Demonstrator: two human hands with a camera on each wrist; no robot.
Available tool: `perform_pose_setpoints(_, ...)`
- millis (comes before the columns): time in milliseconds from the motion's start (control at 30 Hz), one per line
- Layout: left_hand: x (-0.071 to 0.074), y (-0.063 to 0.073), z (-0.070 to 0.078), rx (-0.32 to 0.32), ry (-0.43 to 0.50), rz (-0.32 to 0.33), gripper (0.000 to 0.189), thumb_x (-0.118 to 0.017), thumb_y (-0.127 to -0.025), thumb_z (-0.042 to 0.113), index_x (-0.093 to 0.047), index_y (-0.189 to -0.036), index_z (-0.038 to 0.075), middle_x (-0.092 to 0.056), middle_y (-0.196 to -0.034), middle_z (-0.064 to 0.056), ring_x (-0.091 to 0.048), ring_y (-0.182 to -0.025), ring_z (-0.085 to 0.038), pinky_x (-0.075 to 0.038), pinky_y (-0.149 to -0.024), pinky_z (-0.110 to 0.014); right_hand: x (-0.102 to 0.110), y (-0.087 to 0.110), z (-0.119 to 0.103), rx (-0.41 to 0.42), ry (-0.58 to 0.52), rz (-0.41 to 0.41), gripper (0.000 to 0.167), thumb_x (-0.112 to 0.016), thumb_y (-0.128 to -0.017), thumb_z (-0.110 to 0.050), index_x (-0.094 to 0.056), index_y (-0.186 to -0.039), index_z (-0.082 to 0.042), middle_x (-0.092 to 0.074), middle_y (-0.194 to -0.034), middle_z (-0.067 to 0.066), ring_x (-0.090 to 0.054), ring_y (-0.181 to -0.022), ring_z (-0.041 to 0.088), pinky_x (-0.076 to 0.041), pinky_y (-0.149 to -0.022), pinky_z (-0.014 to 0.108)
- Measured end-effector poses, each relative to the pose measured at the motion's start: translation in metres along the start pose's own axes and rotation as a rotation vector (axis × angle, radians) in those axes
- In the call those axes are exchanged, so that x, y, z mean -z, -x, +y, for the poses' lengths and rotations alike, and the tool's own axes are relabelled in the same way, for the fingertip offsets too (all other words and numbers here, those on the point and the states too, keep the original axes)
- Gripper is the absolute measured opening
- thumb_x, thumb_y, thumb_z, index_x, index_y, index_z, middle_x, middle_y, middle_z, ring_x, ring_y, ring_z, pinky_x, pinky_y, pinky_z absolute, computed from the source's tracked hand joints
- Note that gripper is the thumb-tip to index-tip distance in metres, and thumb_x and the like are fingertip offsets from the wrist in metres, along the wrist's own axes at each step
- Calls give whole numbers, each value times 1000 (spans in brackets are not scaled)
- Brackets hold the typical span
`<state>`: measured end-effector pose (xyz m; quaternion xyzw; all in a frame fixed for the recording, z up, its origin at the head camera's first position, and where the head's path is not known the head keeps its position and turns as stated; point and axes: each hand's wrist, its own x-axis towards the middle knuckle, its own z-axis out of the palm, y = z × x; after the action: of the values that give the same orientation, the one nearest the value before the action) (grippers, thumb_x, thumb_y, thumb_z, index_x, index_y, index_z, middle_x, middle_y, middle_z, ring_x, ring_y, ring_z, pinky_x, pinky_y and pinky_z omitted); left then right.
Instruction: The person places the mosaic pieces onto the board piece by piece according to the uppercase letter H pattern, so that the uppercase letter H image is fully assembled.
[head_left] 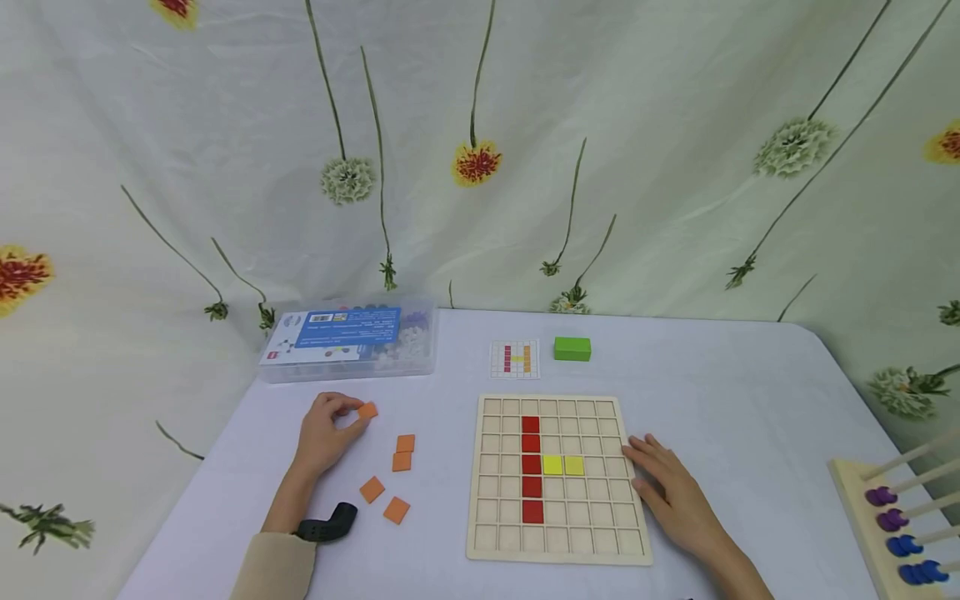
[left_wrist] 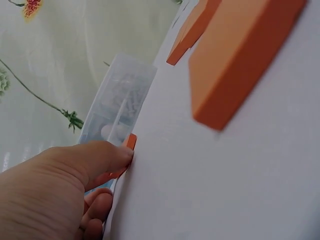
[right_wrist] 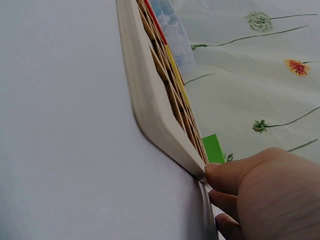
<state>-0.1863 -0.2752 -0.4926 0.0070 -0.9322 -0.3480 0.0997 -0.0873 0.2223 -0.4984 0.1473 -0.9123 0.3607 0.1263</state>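
Observation:
My left hand (head_left: 326, 432) pinches a small orange square tile (head_left: 367, 410) between thumb and fingers, close over the table at the left. In the left wrist view the thumb covers part of that tile (left_wrist: 131, 141). Several more orange tiles (head_left: 395, 509) lie flat nearer the front. A wooden grid board (head_left: 602, 510) holds a column of several red tiles (head_left: 531, 464), with two yellow tiles (head_left: 552, 465) running right from its middle. My right hand (head_left: 670, 493) rests beside the board, thumb and fingertips at its right edge, fingers relaxed.
A clear plastic box (head_left: 408, 350) with a blue and white label stands at the back left. Behind the board are a small pattern card (head_left: 515, 360) and a green block (head_left: 572, 349). A wooden bead frame (head_left: 862, 517) stands at the right edge; flowered cloth (head_left: 660, 167) hangs behind.

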Motion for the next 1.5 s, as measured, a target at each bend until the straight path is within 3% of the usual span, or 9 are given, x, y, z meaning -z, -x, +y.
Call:
perform_pose_setpoints(300,5,1,4,94,29,20,30,-71,-87,16,-67,-113,1,-63,-100,-15,-52,-89,-23,-41,-77,-29,-1,0,0,0,-2,-1,40,-65,-90,-8,-61,-130,-7,-56,-138,19,-39,-134,48,0,-110,3)
perform_pose_setpoints(500,13,2,24,96,70,0,32,-71,-87,17,-67,-114,1,-65,-100,-14,-54,-87,-21,-44,-72,-18,-1,-1,0,4,-7,-3,40,-65,-91,-8,-61,-130,-8,-56,-139,18,-39,-135,47,0,-109,2)
perform_pose_setpoints(633,15,1,47,57,95,-19,30,-72,-86,16,-68,-113,3,-67,-100,-13,-56,-88,-21,-46,-73,-16,-1,-2,0,16,4,3,40,-65,-90,-8,-61,-130,-7,-56,-138,18,-40,-134,48,0,-109,2)
perform_pose_setpoints(767,7,-2,75,-43,124,-50,28,-74,-84,12,-69,-111,4,-68,-101,-12,-59,-88,-22,-49,-78,-22,0,-2,1,29,12,11,40,-66,-90,-7,-62,-129,-7,-57,-137,18,-41,-132,48,-1,-109,2)
perform_pose_setpoints(1000,-25,-3,138,-224,224,-136,27,-76,-81,8,-70,-107,3,-68,-99,-11,-61,-87,-29,-53,-82,-47,0,-1,1,33,15,15,40,-65,-90,-8,-62,-129,-9,-57,-138,17,-40,-133,43,-2,-110,2)
perform_pose_setpoints(1100,-46,-3,164,-293,254,-187,23,-77,-80,8,-71,-102,4,-67,-94,-8,-61,-84,-26,-53,-78,-41,0,-1,1,31,12,16,40,-66,-90,-8,-62,-129,-9,-57,-138,16,-40,-133,42,-2,-110,2)
perform_pose_setpoints(1200,-70,-2,189,-345,226,-254,21,-77,-81,12,-72,-100,6,-67,-93,-5,-59,-81,-18,-50,-73,-28,1,-1,1,30,8,13,40,-66,-90,-7,-62,-129,-8,-57,-138,17,-40,-133,46,-1,-109,2)
perform_pose_setpoints(1367,-106,2,224,-378,129,-378,21,-75,-82,17,-73,-101,8,-69,-94,-2,-56,-81,-13,-46,-72,-23,1,0,2,34,16,20,40,-67,-89,-6,-62,-128,-7,-57,-137,18,-41,-131,48,-1,-109,2)
perform_pose_setpoints(1500,-129,3,240,-383,59,-440,21,-74,-81,19,-74,-101,11,-68,-91,2,-54,-78,-8,-44,-69,-20,1,0,3,38,21,22,40,-67,-88,-6,-62,-128,-7,-58,-136,18,-42,-131,48,-1,-109,2)
